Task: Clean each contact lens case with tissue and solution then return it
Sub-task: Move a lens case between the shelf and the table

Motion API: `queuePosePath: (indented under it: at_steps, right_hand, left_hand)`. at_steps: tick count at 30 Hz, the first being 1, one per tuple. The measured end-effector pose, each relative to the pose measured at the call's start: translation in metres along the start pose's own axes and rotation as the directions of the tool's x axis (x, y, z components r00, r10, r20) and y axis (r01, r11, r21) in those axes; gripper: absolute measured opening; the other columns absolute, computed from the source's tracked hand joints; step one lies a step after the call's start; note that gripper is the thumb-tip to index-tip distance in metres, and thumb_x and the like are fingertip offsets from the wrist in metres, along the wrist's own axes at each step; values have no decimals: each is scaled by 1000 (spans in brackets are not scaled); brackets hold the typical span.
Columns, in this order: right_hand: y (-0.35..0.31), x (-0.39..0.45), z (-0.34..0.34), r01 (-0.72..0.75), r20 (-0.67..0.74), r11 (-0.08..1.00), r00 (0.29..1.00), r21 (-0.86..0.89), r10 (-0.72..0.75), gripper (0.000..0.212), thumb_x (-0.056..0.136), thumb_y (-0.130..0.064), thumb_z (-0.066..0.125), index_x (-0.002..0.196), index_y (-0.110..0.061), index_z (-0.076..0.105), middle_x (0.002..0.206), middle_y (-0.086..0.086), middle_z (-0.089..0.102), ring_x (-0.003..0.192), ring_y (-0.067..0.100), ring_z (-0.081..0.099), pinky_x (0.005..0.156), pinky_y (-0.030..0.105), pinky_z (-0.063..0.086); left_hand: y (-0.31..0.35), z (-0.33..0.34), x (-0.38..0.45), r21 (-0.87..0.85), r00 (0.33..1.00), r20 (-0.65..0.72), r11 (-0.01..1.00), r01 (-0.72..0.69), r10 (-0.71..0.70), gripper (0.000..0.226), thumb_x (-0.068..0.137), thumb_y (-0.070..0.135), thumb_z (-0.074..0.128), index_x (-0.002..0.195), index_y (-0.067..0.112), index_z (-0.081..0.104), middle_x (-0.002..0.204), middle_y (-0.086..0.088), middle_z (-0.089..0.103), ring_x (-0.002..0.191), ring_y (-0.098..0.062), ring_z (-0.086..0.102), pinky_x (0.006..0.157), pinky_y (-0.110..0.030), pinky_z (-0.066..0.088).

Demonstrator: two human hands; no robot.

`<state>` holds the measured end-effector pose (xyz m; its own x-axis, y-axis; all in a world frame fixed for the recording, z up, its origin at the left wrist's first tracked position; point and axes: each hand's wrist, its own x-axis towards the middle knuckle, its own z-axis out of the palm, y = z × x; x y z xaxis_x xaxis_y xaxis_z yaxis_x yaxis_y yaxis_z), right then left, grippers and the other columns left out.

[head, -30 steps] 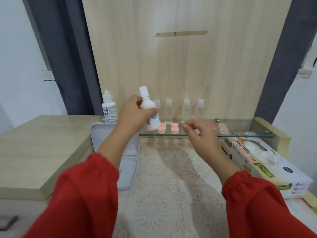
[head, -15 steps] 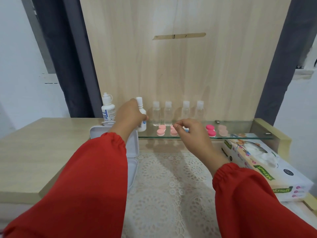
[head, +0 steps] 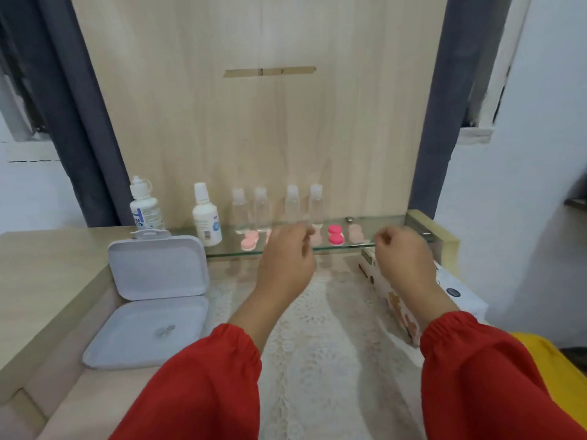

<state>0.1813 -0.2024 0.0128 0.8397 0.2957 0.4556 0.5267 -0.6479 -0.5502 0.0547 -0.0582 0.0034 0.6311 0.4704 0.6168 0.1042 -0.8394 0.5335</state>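
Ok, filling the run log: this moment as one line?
left hand: empty, at glass shelf | right hand: curled, empty | solution bottle: upright on shelf

a wood panel [head: 254, 138] stands upright at the back, a taped strip [head: 269, 71] across its upper part. dark curtains [head: 79, 122] hang on both sides of it. four small clear bottles [head: 276, 208] stand in a row on a glass shelf [head: 381, 230] against the panel. a white box [head: 152, 296] lies open on the left, lid raised. a lace cloth [head: 317, 344] covers the table. something yellow [head: 549, 360] shows at the lower right.
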Motion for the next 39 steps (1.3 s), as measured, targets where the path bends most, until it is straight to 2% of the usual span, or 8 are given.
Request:
queuePosePath:
  at_steps: [5,11,19,24,28,31,34,39]
  right_hand:
    - [54,9,-19,-114,182,894,960,-433,211,32,89,-8,45,117,-9,60,120,13,59,114,34,53,88,38,45]
    - [69,9,-11,-132,99,923,979,-362,179,23,90,-11,50,108,-7,64,109,13,61,102,33,59,70,31,40]
    - [26,3,-33,-75,-67,906,991,417,113,12,100,-14,43,106,-10,53,88,-1,54,87,23,52,78,38,46]
    - [-3,-12,-36,-112,91,736,994,668,68,13,96,-14,50,93,-25,59,84,-1,62,66,18,56,60,33,50]
    - [1,-52,1,-122,355,894,934,431,-43,16,92,-14,55,84,-27,60,92,2,65,73,16,57,68,31,45]
    - [7,-81,23,142,426,983,887,118,-179,28,91,-11,52,110,-27,64,121,-7,59,111,12,54,88,21,39]
    - [1,-103,36,376,512,909,753,180,-413,30,99,-17,43,121,-23,62,127,-14,55,122,11,48,97,11,30]
    - [-5,-97,63,409,686,892,705,-191,-176,64,102,-50,15,154,-14,11,163,3,4,149,17,2,118,46,-5]
  left_hand:
    - [34,61,-37,-81,842,521,990,-114,139,79,80,-17,33,146,26,37,153,3,32,142,-13,21,112,-19,16]
    - [43,84,-40,-10,786,600,984,-179,149,95,72,-22,31,149,35,27,159,11,17,147,-12,4,119,-40,16]
    - [47,81,-39,-47,769,618,985,-168,161,82,80,-17,34,148,29,32,159,7,19,147,-18,11,119,-37,18]
    - [30,58,-44,-145,888,456,979,145,-64,70,84,-16,35,142,21,44,152,-1,34,139,-17,31,110,-23,27]
    - [-18,23,-54,-101,935,233,950,296,-267,59,83,-14,37,128,16,59,137,-3,51,126,-18,46,104,-25,37]
    - [-55,-4,-66,-42,933,137,939,341,-333,54,83,-13,38,121,16,63,129,-1,57,124,-17,48,105,-26,35]
    - [-75,-23,-82,-14,916,118,922,387,-383,49,88,-6,38,118,23,63,125,8,55,117,-11,50,100,-26,40]
    - [-82,-25,-93,-133,915,49,905,404,-401,44,87,-10,39,107,18,67,116,5,60,109,-10,55,95,-20,40]
